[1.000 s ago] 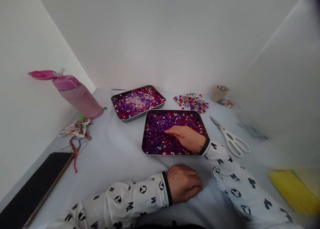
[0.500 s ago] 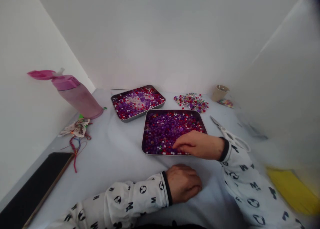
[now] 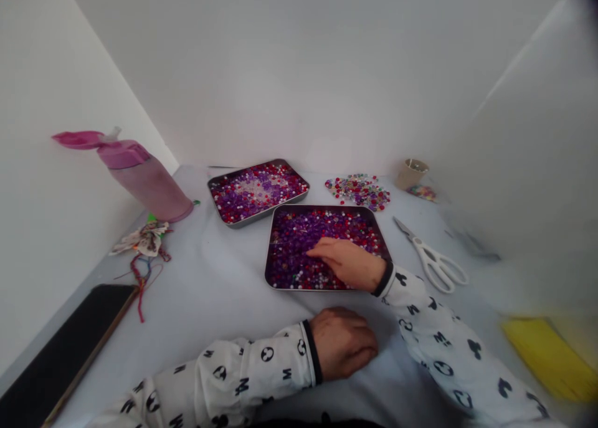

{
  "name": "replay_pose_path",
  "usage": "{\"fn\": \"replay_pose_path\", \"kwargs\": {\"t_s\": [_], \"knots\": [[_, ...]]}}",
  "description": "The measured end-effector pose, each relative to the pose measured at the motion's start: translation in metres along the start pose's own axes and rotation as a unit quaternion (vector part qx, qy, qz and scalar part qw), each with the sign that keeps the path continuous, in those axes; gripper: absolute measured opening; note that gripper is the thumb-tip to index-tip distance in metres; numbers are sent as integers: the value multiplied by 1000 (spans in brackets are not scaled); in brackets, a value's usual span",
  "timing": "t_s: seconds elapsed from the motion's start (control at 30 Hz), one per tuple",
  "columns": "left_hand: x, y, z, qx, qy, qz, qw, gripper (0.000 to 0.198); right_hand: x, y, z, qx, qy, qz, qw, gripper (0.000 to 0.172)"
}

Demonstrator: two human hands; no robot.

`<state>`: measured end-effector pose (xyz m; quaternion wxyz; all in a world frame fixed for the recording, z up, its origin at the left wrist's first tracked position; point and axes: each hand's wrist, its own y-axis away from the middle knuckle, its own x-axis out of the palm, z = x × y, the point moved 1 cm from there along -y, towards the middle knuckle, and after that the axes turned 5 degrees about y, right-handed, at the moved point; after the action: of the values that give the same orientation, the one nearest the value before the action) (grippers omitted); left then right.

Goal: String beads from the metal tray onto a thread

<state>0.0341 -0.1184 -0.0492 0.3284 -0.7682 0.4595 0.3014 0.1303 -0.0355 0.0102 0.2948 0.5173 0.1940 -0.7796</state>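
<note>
Hands work apart: the left hand (image 3: 343, 344) rests on the pale cloth of the bench (image 3: 210, 278), fingers loosely curled and nothing visible in its grip, just in front of the near tray and not touching it. The right hand (image 3: 348, 265) reaches in from the right over the near metal tray (image 3: 327, 208), fingers extended and fingertips (image 3: 313, 250) down among the beads; whether they pinch any bead cannot be told. Both sleeves are white with a black print and black cuffs.

Items, left to right. A black slab-shaped device (image 3: 70, 347), probably a phone or tablet, lies along the left wall. Beyond it sit a scrap of patterned fabric (image 3: 146, 241) with tangled coloured threads (image 3: 139, 285) and a pink water bottle (image 3: 144, 182), lying tilted with its flip lid raised. Next comes the far metal tray (image 3: 256, 191), holding purple, red and white beads with a paler patch at its centre. The near tray, just in front of it, is filled with the same mix of purple, red and white beads (image 3: 299, 260). To the right are a loose heap of multicoloured beads (image 3: 359, 192), a small tan cup (image 3: 411, 174) and a smaller heap beside it (image 3: 421, 193). White-handled scissors (image 3: 432, 260) lie open on the cloth. A blurred yellow object (image 3: 549, 353) sits at the right edge.
</note>
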Motion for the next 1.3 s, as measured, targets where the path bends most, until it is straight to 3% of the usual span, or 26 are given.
{"fn": "replay_pose_path", "kwargs": {"t_s": [0.23,0.37,0.43,0.53,0.6,0.73,0.83,1.0,1.1,1.2,1.3], "knots": [[0,0,0,-14,2,-4,1000,14,-9,2,-22,22,-4,-50,998,32],[-1,0,-1,0,-5,3,1000,14,-4,0,-2,29,18,-127,991,23],[-2,0,-2,6,-9,-3,1000,13,5,-5,15,-19,22,-147,989,23],[-3,2,-3,12,-14,-23,1000,14,22,-14,35,-94,48,-132,986,27],[-2,3,-3,12,-22,-27,999,14,31,-19,39,-104,66,-104,987,27],[0,4,-2,5,-30,-21,999,12,33,-20,33,-80,98,-63,990,18],[0,3,-2,9,-28,-20,999,10,28,-17,29,-65,98,-65,991,15],[-1,2,-2,24,-41,-22,999,9,29,-25,30,28,27,-146,988,31],[0,3,-1,25,-54,-25,998,8,35,-35,30,44,7,-120,992,42],[3,4,1,22,-62,-27,997,11,37,-38,31,52,3,-96,994,29],[5,4,1,27,-63,-24,997,12,31,-36,31,62,-24,-128,990,16]]}}
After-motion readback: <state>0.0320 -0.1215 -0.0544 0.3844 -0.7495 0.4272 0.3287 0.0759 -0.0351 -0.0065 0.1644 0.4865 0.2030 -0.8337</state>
